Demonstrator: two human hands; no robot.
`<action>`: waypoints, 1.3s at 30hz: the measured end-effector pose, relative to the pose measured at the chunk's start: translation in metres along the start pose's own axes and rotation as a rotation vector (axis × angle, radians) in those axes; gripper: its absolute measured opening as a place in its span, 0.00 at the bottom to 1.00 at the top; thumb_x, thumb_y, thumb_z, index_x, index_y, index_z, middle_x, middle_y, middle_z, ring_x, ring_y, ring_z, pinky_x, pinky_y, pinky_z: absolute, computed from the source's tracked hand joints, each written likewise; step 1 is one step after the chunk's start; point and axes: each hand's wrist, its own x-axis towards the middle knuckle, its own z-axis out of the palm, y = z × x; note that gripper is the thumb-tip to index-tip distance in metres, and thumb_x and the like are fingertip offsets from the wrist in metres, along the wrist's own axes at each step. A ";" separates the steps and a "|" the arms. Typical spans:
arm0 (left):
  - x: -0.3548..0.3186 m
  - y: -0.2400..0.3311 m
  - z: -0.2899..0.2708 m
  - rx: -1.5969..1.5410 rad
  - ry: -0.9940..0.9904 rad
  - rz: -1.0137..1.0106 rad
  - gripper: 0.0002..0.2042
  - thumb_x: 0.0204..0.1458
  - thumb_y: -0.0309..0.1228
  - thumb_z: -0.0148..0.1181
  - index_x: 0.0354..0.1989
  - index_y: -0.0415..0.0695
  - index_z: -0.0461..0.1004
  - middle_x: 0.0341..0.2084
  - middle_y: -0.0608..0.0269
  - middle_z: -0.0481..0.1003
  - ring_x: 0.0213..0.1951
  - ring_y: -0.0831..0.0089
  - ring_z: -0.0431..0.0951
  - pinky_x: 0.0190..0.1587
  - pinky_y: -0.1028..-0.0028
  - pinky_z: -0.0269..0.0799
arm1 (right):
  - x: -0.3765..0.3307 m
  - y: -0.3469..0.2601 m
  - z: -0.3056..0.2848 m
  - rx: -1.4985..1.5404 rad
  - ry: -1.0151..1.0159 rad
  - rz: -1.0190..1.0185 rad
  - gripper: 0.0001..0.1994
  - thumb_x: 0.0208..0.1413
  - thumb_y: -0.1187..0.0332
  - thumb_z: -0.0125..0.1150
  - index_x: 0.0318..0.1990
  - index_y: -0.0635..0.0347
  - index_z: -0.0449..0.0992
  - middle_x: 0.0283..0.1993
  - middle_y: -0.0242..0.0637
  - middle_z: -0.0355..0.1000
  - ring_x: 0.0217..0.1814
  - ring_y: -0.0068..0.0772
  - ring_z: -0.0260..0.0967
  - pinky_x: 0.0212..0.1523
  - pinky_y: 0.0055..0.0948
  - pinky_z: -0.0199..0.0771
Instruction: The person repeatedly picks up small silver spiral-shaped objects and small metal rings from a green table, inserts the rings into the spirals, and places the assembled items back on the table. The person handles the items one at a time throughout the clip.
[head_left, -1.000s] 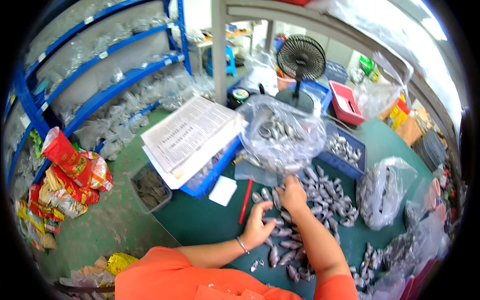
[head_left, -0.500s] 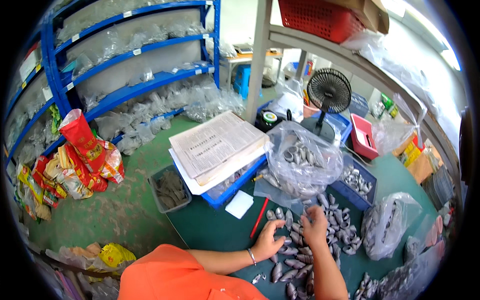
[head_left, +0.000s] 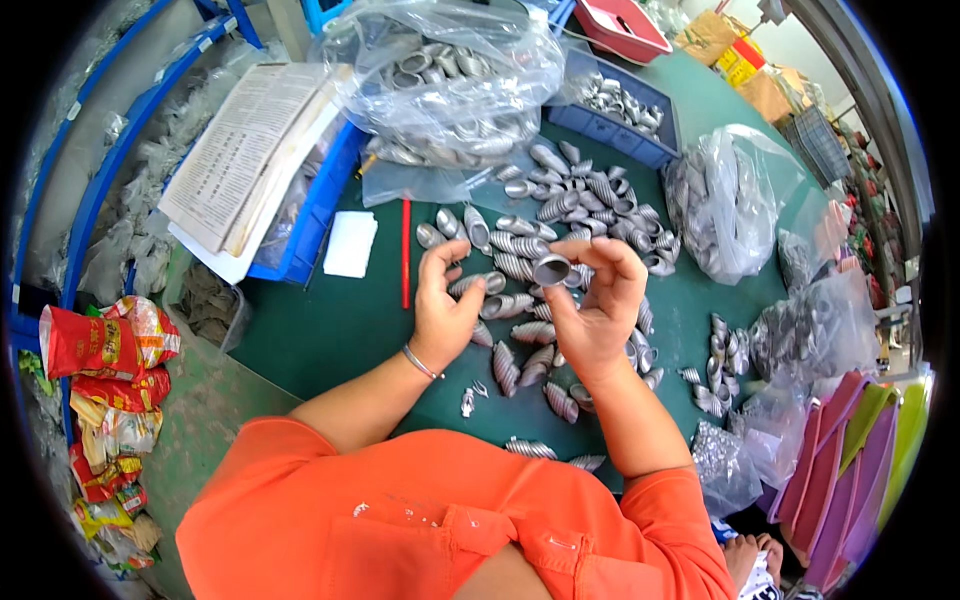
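Head: one metal piece, right grip

Metal pieces on the table, bin behind, plastic bag right.

floor: a green floor, scuffed and patchy with grey, showing at the left beside the table's edge.
shelving: a blue metal rack along the left side, its beams bowed by the lens, with clear plastic bags around its shelves.
sacks: red, yellow and white sacks heaped on the floor by the rack.
table: a broad, dark green tabletop across the middle.
post: a pale grey upright at the top left, behind the table.
rail: a dark grey bar curving down the right side.
wall: whitish, upper right, partly hidden.
light: bright; the tabletop looks paler toward the upper right.
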 end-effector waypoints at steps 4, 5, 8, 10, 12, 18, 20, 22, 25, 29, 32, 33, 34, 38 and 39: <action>-0.001 -0.001 0.001 -0.036 -0.018 -0.016 0.22 0.50 0.20 0.58 0.55 0.39 0.62 0.52 0.57 0.68 0.56 0.67 0.67 0.57 0.67 0.61 | -0.005 -0.009 -0.002 0.266 0.027 0.297 0.28 0.47 0.85 0.62 0.54 0.63 0.57 0.47 0.44 0.71 0.47 0.30 0.69 0.49 0.28 0.70; -0.001 -0.001 0.000 -0.047 -0.021 -0.020 0.22 0.50 0.20 0.58 0.55 0.39 0.62 0.52 0.57 0.68 0.56 0.67 0.67 0.57 0.67 0.61 | -0.002 -0.015 -0.003 0.385 0.037 0.425 0.26 0.48 0.84 0.62 0.54 0.63 0.59 0.47 0.44 0.71 0.47 0.29 0.69 0.49 0.27 0.70; -0.001 0.000 0.000 -0.087 -0.025 -0.033 0.22 0.50 0.20 0.58 0.54 0.39 0.63 0.52 0.57 0.68 0.56 0.68 0.67 0.57 0.67 0.61 | -0.003 -0.007 -0.012 1.070 0.086 0.764 0.15 0.58 0.73 0.57 0.52 0.64 0.66 0.52 0.45 0.70 0.44 0.26 0.69 0.46 0.24 0.72; -0.001 0.002 -0.002 -0.092 -0.027 -0.034 0.21 0.50 0.19 0.58 0.54 0.39 0.64 0.52 0.57 0.68 0.56 0.68 0.67 0.57 0.68 0.61 | -0.006 0.001 -0.016 1.332 0.122 0.832 0.15 0.60 0.71 0.56 0.52 0.66 0.68 0.53 0.47 0.70 0.44 0.26 0.70 0.46 0.26 0.74; 0.001 0.002 -0.001 -0.076 -0.019 -0.018 0.20 0.49 0.20 0.59 0.52 0.39 0.65 0.50 0.58 0.68 0.54 0.68 0.68 0.54 0.69 0.65 | -0.009 0.006 -0.023 1.356 0.158 0.874 0.15 0.60 0.72 0.55 0.53 0.67 0.67 0.53 0.47 0.70 0.44 0.27 0.70 0.46 0.27 0.75; 0.000 -0.003 0.000 -0.083 -0.025 -0.020 0.20 0.48 0.19 0.58 0.52 0.40 0.67 0.50 0.61 0.67 0.53 0.69 0.68 0.53 0.69 0.66 | -0.008 -0.002 -0.032 1.237 0.287 0.915 0.16 0.63 0.69 0.50 0.56 0.63 0.63 0.51 0.49 0.70 0.42 0.31 0.71 0.42 0.28 0.75; 0.000 -0.004 0.000 -0.094 -0.030 -0.035 0.19 0.49 0.19 0.58 0.51 0.40 0.68 0.50 0.61 0.67 0.54 0.70 0.68 0.54 0.69 0.66 | -0.001 -0.004 -0.040 0.835 0.271 0.626 0.15 0.62 0.74 0.52 0.54 0.63 0.62 0.49 0.48 0.70 0.38 0.27 0.69 0.38 0.25 0.72; -0.001 0.000 -0.001 -0.081 -0.031 -0.051 0.18 0.49 0.19 0.58 0.51 0.39 0.68 0.50 0.61 0.66 0.53 0.70 0.68 0.54 0.70 0.65 | 0.029 -0.004 -0.061 0.243 0.253 0.056 0.15 0.59 0.80 0.52 0.52 0.63 0.62 0.48 0.47 0.69 0.36 0.23 0.66 0.36 0.21 0.69; -0.001 0.003 -0.002 -0.080 -0.012 -0.036 0.17 0.49 0.19 0.57 0.50 0.40 0.69 0.50 0.61 0.66 0.53 0.70 0.68 0.53 0.71 0.65 | 0.094 0.015 -0.134 -0.745 0.521 -0.438 0.13 0.57 0.81 0.53 0.49 0.65 0.66 0.44 0.42 0.70 0.35 0.28 0.66 0.40 0.23 0.68; -0.001 0.005 0.002 -0.058 -0.018 0.012 0.16 0.47 0.20 0.58 0.47 0.41 0.70 0.49 0.61 0.68 0.52 0.70 0.69 0.51 0.71 0.66 | 0.117 0.045 -0.187 -1.177 0.365 -0.106 0.11 0.50 0.76 0.58 0.42 0.67 0.74 0.41 0.49 0.73 0.45 0.50 0.69 0.49 0.41 0.66; 0.000 0.008 -0.003 -0.018 -0.045 0.024 0.17 0.50 0.18 0.56 0.49 0.40 0.68 0.52 0.61 0.66 0.54 0.71 0.67 0.55 0.71 0.63 | 0.107 0.039 -0.114 -0.939 0.026 -0.323 0.11 0.46 0.78 0.58 0.40 0.63 0.76 0.37 0.45 0.74 0.43 0.48 0.70 0.46 0.40 0.69; 0.001 0.007 -0.003 -0.027 -0.044 0.042 0.17 0.49 0.18 0.56 0.49 0.40 0.68 0.51 0.61 0.66 0.54 0.71 0.67 0.55 0.71 0.63 | 0.097 0.048 -0.091 -0.798 -0.125 -0.258 0.11 0.45 0.79 0.58 0.39 0.61 0.77 0.37 0.44 0.74 0.42 0.47 0.70 0.45 0.40 0.70; 0.002 0.008 -0.004 -0.009 -0.034 0.044 0.17 0.49 0.18 0.56 0.49 0.39 0.68 0.51 0.61 0.66 0.54 0.71 0.67 0.54 0.71 0.64 | 0.091 0.060 -0.067 -0.736 -0.245 -0.220 0.11 0.45 0.79 0.58 0.39 0.60 0.77 0.36 0.43 0.74 0.42 0.47 0.70 0.44 0.40 0.70; 0.004 0.009 -0.004 -0.001 -0.032 0.047 0.15 0.49 0.17 0.56 0.47 0.40 0.70 0.50 0.60 0.67 0.53 0.71 0.68 0.53 0.71 0.65 | 0.067 0.124 -0.007 -0.732 -0.465 -0.033 0.12 0.42 0.76 0.63 0.38 0.59 0.78 0.39 0.40 0.74 0.47 0.46 0.69 0.44 0.43 0.69; 0.003 0.010 -0.004 0.006 -0.029 0.046 0.15 0.49 0.17 0.56 0.47 0.40 0.70 0.50 0.60 0.67 0.53 0.71 0.69 0.53 0.71 0.66 | 0.063 0.130 0.004 -0.790 -0.440 -0.012 0.13 0.41 0.76 0.64 0.39 0.59 0.78 0.40 0.39 0.73 0.49 0.45 0.68 0.45 0.44 0.68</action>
